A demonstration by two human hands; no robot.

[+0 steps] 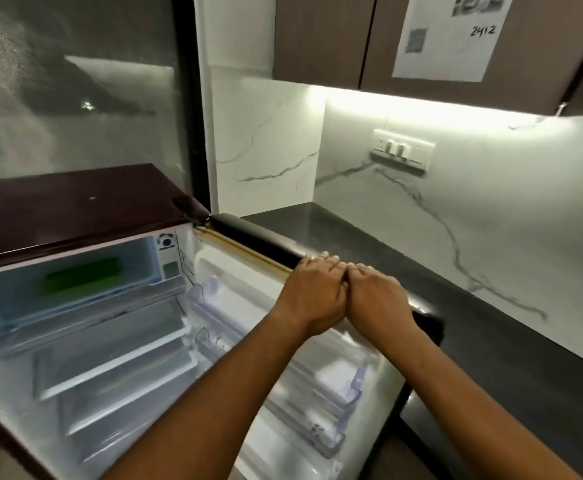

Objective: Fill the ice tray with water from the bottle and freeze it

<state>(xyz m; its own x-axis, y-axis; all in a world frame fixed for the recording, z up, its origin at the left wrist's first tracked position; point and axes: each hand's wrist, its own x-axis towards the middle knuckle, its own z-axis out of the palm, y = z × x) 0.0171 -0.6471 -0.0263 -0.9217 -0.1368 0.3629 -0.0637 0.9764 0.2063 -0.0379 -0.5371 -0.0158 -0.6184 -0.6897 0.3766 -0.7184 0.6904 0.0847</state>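
The small fridge (pixel 75 206) stands open. In its top freezer compartment (pixel 137 258) lies the green ice tray (pixel 82 277), blurred. The fridge door (pixel 258 239) is swung out to the right, its inner side facing me. My left hand (pixel 312 294) and my right hand (pixel 378 297) sit side by side, touching, on the door's dark top edge, fingers curled over it. No water bottle is in view.
The fridge shelves (pixel 110 344) and clear door bins (pixel 338 379) look bare. A dark countertop (pixel 490 341) runs along the marble wall behind the door. A switch plate (pixel 402 150) is on the wall, with cupboards (pixel 321 36) overhead.
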